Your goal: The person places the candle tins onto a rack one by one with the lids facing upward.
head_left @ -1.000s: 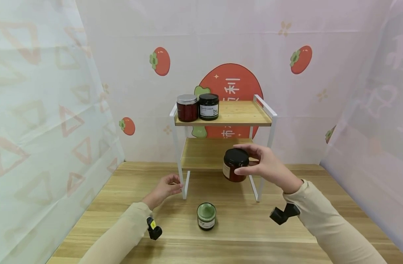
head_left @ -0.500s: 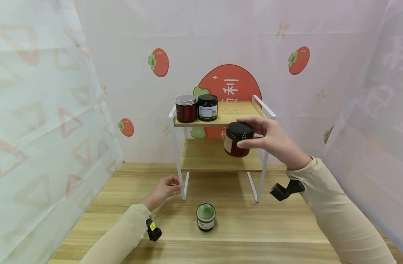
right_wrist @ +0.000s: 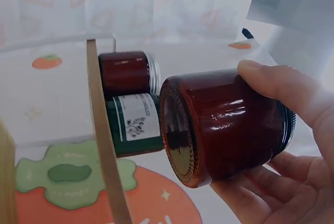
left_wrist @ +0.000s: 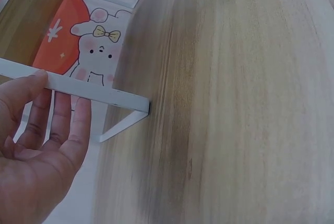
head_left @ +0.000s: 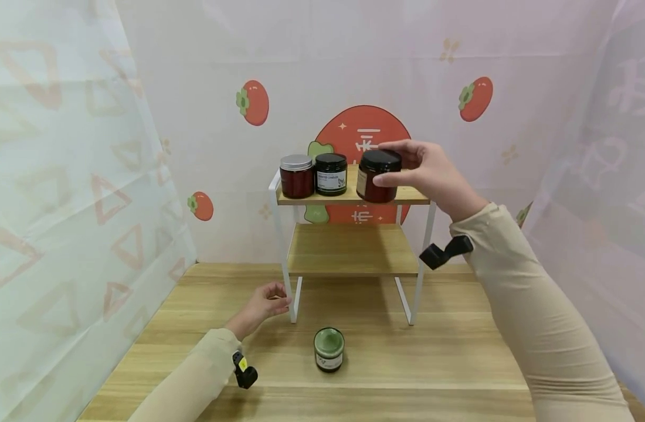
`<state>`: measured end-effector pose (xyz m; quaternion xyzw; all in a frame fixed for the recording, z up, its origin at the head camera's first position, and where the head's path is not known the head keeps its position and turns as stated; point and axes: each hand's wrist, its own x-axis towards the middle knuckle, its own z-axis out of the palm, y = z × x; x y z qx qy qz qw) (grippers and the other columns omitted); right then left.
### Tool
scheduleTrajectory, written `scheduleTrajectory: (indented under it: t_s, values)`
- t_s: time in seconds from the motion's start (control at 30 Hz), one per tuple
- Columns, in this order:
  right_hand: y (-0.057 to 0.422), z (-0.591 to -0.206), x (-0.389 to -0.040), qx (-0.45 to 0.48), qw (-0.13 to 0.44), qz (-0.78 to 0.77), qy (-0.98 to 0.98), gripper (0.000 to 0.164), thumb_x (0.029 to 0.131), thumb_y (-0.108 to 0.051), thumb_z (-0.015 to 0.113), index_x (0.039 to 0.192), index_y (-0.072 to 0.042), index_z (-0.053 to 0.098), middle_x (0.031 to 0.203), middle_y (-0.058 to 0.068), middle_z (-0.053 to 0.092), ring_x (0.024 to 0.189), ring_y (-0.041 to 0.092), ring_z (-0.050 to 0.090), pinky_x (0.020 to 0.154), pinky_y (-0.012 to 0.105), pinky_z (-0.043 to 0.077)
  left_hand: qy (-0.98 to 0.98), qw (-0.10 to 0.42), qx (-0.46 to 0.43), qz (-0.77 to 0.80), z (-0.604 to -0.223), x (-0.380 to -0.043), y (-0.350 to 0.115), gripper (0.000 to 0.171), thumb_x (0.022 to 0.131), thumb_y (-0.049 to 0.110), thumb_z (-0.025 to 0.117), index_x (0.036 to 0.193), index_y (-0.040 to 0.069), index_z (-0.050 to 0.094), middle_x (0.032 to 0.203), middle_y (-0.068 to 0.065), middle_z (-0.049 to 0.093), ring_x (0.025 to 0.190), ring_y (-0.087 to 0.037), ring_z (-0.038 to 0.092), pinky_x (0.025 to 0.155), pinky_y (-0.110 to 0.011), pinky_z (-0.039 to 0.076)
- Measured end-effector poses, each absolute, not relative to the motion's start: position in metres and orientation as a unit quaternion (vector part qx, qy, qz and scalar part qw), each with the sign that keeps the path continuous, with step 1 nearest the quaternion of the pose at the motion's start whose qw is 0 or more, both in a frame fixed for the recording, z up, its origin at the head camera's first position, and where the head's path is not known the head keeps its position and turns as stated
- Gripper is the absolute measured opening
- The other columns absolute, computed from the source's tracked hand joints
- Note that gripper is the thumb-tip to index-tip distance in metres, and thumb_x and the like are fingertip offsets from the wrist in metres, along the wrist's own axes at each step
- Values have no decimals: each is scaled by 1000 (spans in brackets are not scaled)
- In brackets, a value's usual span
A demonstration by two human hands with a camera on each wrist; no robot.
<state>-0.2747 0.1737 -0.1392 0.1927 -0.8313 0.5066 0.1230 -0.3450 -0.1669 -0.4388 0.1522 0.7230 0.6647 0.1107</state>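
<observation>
My right hand grips a dark red candle jar with a black lid, level with the top board of a two-tier shelf. The right wrist view shows the jar's bare glass base, apart from the board. On the top board stand a red jar with a silver lid and a dark green candle jar with a white label, side by side at the left. Low on the left, my left hand pinches the shelf's white leg between thumb and fingers.
A green candle jar, its top pale green, stands on the wooden table in front of the shelf. Printed cloth walls close off the back and both sides. The shelf's lower board lies below the raised jar.
My right hand has lifted the dark red candle jar from below the lower board up to the top board's height. The left hand stays on the shelf leg.
</observation>
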Motion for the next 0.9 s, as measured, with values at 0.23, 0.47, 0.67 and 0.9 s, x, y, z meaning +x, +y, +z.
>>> scheduleTrajectory:
  t_s: [0.23,0.47,0.67,0.9]
  values:
    - [169,-123,-293,193,126,518,-823,59,77,-21,83,131,-15,58,115,4,66,102,16,62,95,32,47,722,107,152,666,-438,-344,-167,16,91,1,64,103,-2,54,96,-3,56,98,-22,60,86,-30,57]
    - [170,-124,-307,186,134,528,-818,61,76,-22,84,131,-13,57,115,4,66,102,16,62,93,29,48,720,106,147,670,-439,-345,-166,16,90,1,65,102,-2,55,98,-6,57,97,-22,60,86,-30,57]
    - [170,-132,-318,172,142,531,-818,63,77,-20,82,134,-11,55,118,7,64,102,16,61,92,28,49,723,108,150,665,-438,-344,-167,15,91,1,63,102,-2,54,96,-3,56,96,-21,60,85,-29,58]
    - [168,-138,-328,159,137,528,-823,67,78,-21,82,137,-11,52,123,10,61,106,17,59,94,31,49,724,113,149,664,-437,-343,-167,14,92,0,62,102,-2,53,96,-4,55,99,-24,60,86,-30,58]
